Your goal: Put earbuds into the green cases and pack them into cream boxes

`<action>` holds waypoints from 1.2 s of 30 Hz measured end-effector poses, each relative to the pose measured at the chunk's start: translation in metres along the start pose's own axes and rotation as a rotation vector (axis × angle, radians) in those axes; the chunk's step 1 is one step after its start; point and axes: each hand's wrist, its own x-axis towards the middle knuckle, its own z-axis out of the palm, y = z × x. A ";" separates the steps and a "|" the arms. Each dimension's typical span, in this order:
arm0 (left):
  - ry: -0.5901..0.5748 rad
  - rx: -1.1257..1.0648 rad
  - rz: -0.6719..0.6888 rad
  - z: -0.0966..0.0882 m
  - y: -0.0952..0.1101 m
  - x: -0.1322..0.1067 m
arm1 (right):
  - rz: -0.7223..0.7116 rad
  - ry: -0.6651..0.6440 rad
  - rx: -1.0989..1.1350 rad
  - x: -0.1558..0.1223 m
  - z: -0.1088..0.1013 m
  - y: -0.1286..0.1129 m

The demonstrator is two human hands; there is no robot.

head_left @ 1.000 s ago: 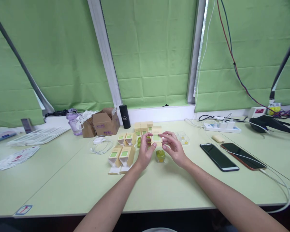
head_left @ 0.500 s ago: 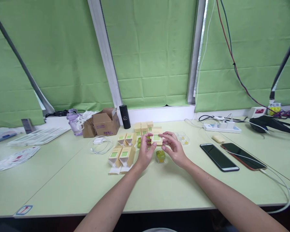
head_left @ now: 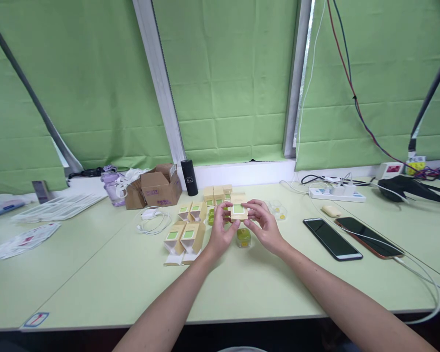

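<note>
My left hand (head_left: 221,234) and my right hand (head_left: 264,226) together pinch a small tan carton with a green label (head_left: 238,210), held just above the pale green table (head_left: 95,274). Fingers of both hands are closed on the carton's sides. Right below it a small green jar (head_left: 243,237) stands on the table between my hands. To the left lie several more tan cartons (head_left: 185,234), some with open flaps, and further back a row of upright cartons (head_left: 216,193).
A brown cardboard box (head_left: 157,188), a black cylinder (head_left: 189,177) and a white cable (head_left: 152,220) sit at the back left. Two phones (head_left: 332,238) and a power strip (head_left: 337,194) with cables lie to the right. Flat plastic packets (head_left: 22,239) lie far left.
Both hands have shifted slightly nearer each other around the carton; little else has moved.
</note>
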 end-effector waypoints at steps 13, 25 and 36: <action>-0.006 0.100 0.018 0.001 -0.001 0.001 | 0.023 0.013 0.008 0.000 0.001 0.001; 0.008 0.120 0.008 0.001 0.000 0.001 | 0.031 0.017 -0.015 0.000 0.001 0.000; 0.016 0.133 0.008 0.002 0.001 0.001 | 0.027 0.019 -0.041 0.000 0.001 0.000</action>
